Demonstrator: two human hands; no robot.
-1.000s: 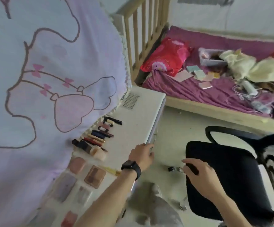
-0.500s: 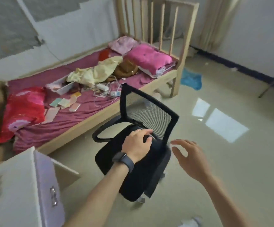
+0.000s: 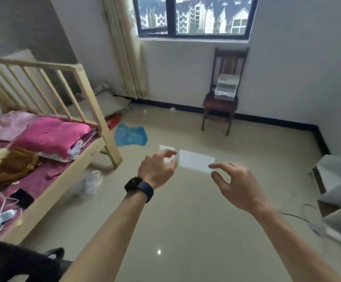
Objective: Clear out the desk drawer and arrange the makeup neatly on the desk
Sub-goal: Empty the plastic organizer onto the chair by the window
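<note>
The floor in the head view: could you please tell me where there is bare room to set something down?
The widest bare patch of floor lies between the bed frame and the white boxes, running up to the wooden chair. It is crowded beside that frame, with a blue cloth and a clear plastic bag, and the mattress is littered.

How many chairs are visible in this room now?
2. A wooden chair stands below the window; part of a black chair shows at bottom left. Others may be outside the view.
</note>
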